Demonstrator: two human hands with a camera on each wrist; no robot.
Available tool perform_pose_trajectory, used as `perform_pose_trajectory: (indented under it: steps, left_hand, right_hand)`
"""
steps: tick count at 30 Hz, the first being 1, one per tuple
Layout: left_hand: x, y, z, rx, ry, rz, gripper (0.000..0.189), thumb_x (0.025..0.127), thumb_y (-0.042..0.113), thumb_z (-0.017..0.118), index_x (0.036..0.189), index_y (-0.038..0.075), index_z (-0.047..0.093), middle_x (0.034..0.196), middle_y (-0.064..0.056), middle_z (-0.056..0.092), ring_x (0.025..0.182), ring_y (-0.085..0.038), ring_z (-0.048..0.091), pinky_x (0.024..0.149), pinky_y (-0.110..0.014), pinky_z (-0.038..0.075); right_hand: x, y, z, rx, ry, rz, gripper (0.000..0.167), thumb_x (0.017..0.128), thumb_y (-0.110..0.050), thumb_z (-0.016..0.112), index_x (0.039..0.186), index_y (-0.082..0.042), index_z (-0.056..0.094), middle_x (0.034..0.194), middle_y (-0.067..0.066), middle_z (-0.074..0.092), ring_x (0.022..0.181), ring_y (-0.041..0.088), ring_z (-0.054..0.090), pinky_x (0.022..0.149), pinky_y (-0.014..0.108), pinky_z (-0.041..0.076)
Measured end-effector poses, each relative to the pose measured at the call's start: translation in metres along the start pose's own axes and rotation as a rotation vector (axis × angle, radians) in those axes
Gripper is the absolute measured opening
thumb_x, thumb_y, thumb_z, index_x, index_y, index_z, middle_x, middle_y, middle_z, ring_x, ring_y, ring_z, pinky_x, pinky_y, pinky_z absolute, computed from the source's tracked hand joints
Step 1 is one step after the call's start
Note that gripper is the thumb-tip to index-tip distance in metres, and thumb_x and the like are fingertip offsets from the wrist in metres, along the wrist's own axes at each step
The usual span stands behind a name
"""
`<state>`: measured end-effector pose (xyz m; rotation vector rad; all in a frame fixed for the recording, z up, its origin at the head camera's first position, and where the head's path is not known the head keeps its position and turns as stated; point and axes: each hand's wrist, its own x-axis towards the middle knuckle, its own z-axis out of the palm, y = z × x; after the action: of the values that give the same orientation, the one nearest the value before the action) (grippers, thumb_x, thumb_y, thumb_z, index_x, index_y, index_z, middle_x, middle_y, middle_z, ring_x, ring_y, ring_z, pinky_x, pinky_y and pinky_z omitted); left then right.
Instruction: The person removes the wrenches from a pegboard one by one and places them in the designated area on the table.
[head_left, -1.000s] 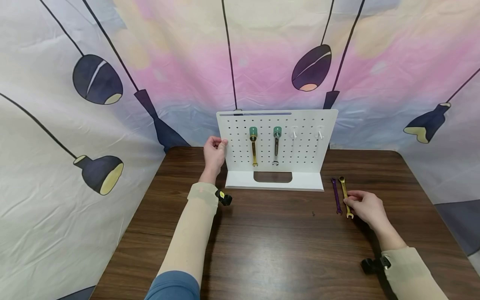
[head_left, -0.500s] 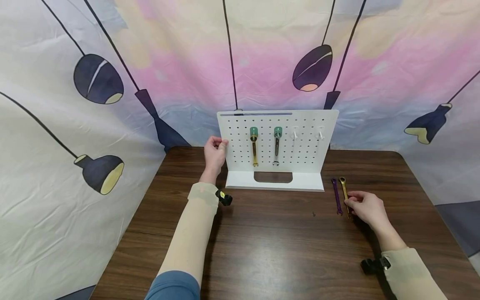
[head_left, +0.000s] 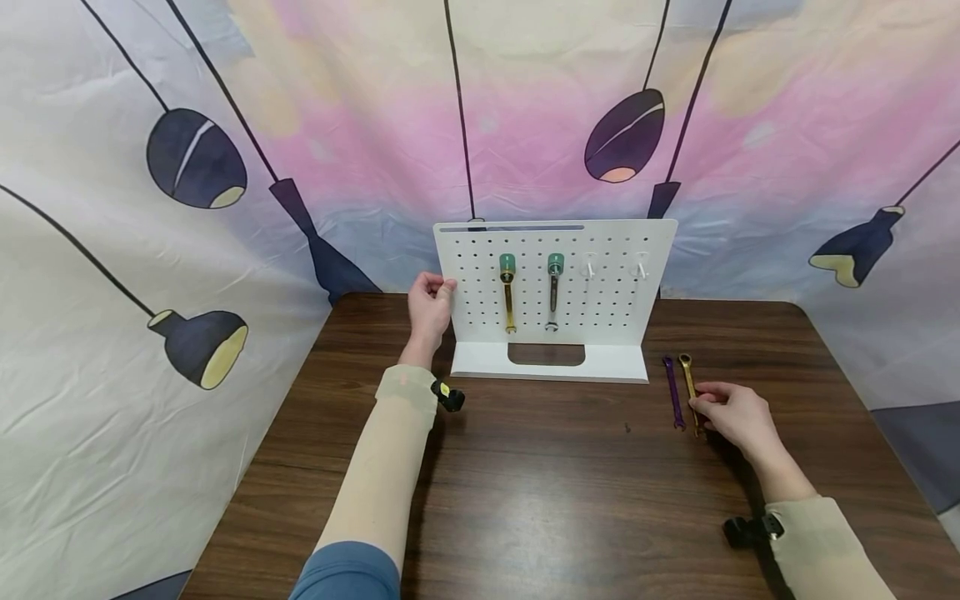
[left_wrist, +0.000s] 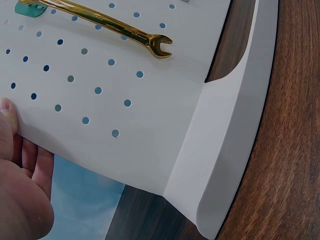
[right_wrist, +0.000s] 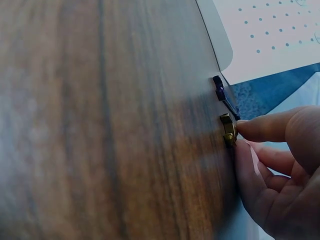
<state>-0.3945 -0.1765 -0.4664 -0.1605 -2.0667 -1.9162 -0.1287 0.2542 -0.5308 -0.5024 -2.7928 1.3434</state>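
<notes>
My left hand holds the left edge of a white pegboard between thumb and fingers; the left wrist view shows the fingers behind the board. On the board, a gold wrench and a silver wrench hang from green-topped hooks. My right hand pinches a second gold wrench between thumb and fingertips, down at the tabletop right of the board. Seen from the right wrist, this wrench is tipped on its narrow side. A purple wrench lies just left of it.
Two white hooks on the board's right half carry nothing. The board's base stands on a dark wooden table, with a cutout in its middle. Behind the table hangs a cloth printed with lamps. A small dark speck lies before the board.
The gold wrench in my right hand has turned from flat onto its narrow side, its open end now edge-on in the head view. Both hands have stayed nearly in place.
</notes>
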Motion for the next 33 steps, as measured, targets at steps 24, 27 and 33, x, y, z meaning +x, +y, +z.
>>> perform_pose_trajectory:
  steps: [24, 27, 33]
  left_hand:
    - [0.0, -0.003, 0.0, 0.008, -0.001, -0.011, 0.02, 0.102, 0.008, 0.073, 0.092, 0.009, 0.056, 0.087, -0.001, 0.054, 0.075, -0.013, 0.048, 0.066, -0.023, 0.04]
    - [0.0, -0.004, 0.0, 0.009, -0.004, -0.022, 0.021, 0.103, 0.008, 0.073, 0.092, 0.009, 0.056, 0.087, -0.002, 0.054, 0.075, -0.014, 0.048, 0.065, -0.024, 0.04]
    - [-0.001, -0.004, 0.001, -0.007, 0.0, -0.018, 0.021, 0.103, 0.009, 0.074, 0.092, 0.009, 0.056, 0.087, -0.002, 0.054, 0.075, -0.014, 0.049, 0.066, -0.023, 0.04]
  right_hand:
    - [0.003, 0.005, -0.013, 0.092, -0.101, -0.037, 0.056, 0.109, -0.028, 0.066, 0.147, 0.01, 0.054, 0.126, 0.026, 0.067, 0.1, 0.013, 0.068, 0.078, 0.031, 0.062]
    - [0.002, 0.005, -0.013, 0.107, -0.086, -0.044, 0.055, 0.109, -0.029, 0.066, 0.147, 0.009, 0.055, 0.129, 0.026, 0.067, 0.097, 0.005, 0.066, 0.078, 0.028, 0.061]
    - [-0.001, -0.001, -0.007, 0.174, -0.025, -0.08, 0.055, 0.11, -0.03, 0.063, 0.149, 0.008, 0.054, 0.132, 0.028, 0.065, 0.093, -0.004, 0.064, 0.077, 0.024, 0.06]
